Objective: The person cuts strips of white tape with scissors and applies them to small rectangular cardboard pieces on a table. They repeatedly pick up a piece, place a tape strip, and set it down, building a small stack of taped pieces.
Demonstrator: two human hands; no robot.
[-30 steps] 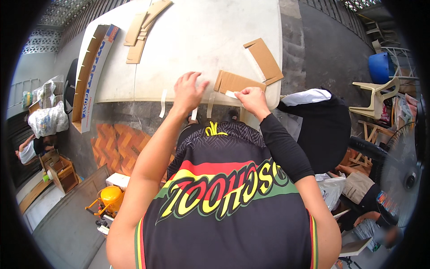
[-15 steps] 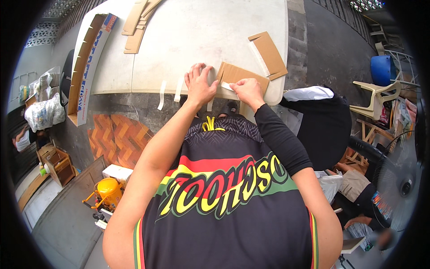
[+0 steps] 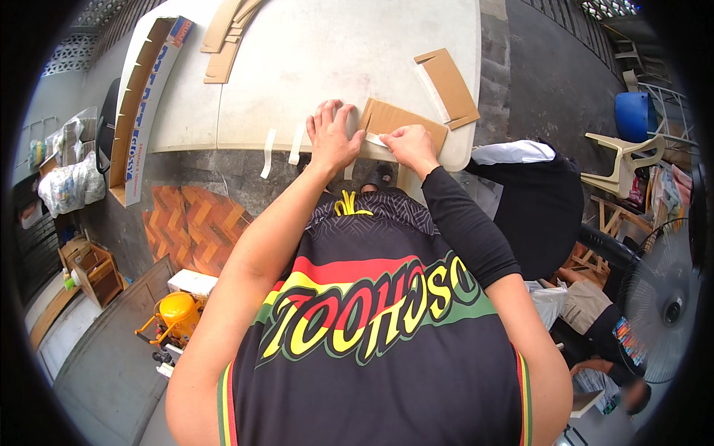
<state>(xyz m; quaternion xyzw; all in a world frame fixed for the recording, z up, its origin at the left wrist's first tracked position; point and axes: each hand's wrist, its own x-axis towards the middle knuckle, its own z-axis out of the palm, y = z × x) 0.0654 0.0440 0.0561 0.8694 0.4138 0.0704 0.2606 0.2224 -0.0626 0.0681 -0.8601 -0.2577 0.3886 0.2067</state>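
Cardboard piece [image 3: 405, 123] lay at the near edge of the white counter [image 3: 335, 59]. From the head view, the left hand [image 3: 331, 137] pressed flat and open to pin it, while the right hand [image 3: 409, 145] pinched a tape strip [image 3: 375, 139] onto it; spare strips [image 3: 268, 152] hung ready off the edge.

Tape strip [image 3: 374, 139] end hidden (under fingers [image 3: 396, 138]).

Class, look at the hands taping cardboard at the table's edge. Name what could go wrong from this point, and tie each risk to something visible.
1. The cardboard piece lies close to the table edge; if the left hand lifts, it could slide off.
2. The right hand pinches a tape strip; it may wrinkle or land crooked.
3. Spare tape strips hang off the edge and could drop.
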